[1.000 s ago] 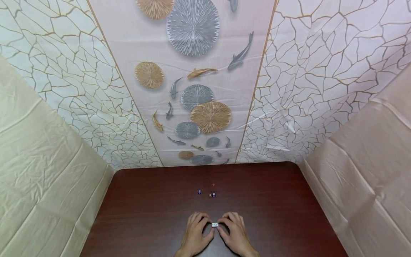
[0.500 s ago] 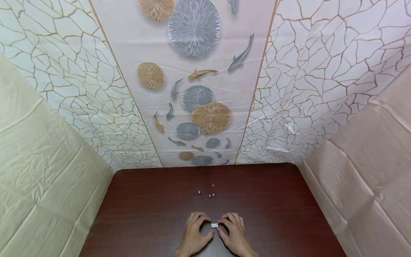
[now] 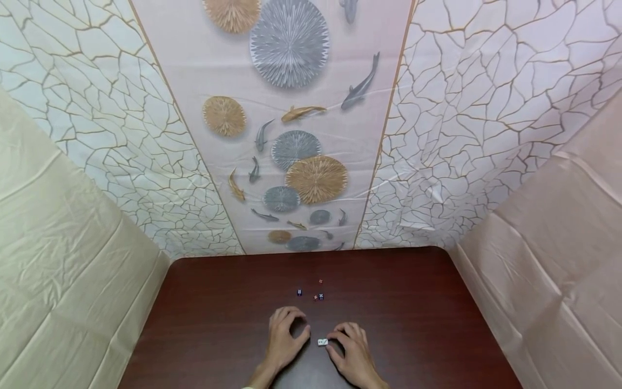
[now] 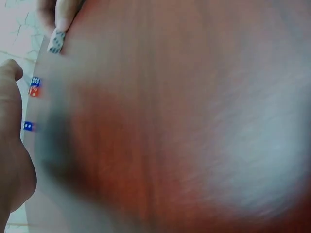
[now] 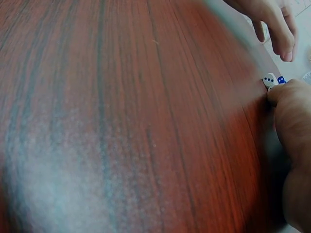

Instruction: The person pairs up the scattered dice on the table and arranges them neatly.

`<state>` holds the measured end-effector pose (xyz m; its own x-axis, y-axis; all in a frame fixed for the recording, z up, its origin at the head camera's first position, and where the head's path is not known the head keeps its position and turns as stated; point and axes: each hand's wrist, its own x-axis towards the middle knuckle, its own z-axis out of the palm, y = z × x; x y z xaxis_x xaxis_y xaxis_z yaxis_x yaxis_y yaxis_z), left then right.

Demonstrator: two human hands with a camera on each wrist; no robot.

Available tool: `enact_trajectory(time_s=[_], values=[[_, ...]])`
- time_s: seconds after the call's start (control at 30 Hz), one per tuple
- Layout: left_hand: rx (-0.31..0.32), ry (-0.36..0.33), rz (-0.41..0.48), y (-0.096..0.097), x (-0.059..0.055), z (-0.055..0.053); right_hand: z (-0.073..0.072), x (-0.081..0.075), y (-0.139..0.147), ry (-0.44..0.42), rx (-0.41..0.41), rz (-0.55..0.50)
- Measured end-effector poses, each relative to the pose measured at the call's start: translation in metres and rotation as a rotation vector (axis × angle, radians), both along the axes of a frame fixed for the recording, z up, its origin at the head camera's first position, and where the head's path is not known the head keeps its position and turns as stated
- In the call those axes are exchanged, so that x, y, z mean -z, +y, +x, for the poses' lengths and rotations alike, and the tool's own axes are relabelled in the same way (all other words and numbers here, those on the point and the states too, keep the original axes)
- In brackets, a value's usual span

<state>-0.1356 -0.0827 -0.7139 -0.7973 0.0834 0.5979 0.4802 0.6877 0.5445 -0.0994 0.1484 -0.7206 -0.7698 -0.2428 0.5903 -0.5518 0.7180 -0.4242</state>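
Note:
Two white dice (image 3: 323,342) sit side by side on the dark table, with dark pips. My right hand (image 3: 355,354) has its thumb and index finger at the right-hand die and pinches it; the white dice (image 4: 57,41) meet its fingertips in the left wrist view. My left hand (image 3: 284,336) is apart from them, to the left, fingers loosely curved with a gap before the thumb and nothing held. Beyond the hands lie a blue die (image 3: 299,292), a second blue die (image 3: 321,296) beside a red die (image 3: 315,297), and another red die (image 3: 320,281) farther back.
The reddish-brown wooden table (image 3: 209,313) has rounded far corners. A patterned cloth (image 3: 311,216) hangs behind it, and beige cloths (image 3: 525,270) flank it at the sides. Light glares on the tabletop in both wrist views.
My left hand has let go of the white dice and moved left and slightly forward. The right hand stays at the dice, which remain side by side.

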Motion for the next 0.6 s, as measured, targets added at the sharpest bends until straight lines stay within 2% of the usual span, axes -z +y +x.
enact_trajectory(time_s=[0.27, 0.6], values=[[-0.041, -0.042, 0.014, -0.012, -0.003, -0.024, -0.001, 0.003, 0.0, 0.01, 0.002, -0.002], [-0.048, -0.163, -0.026, -0.024, -0.007, -0.05, -0.001, 0.003, 0.001, 0.008, 0.0, -0.008]])
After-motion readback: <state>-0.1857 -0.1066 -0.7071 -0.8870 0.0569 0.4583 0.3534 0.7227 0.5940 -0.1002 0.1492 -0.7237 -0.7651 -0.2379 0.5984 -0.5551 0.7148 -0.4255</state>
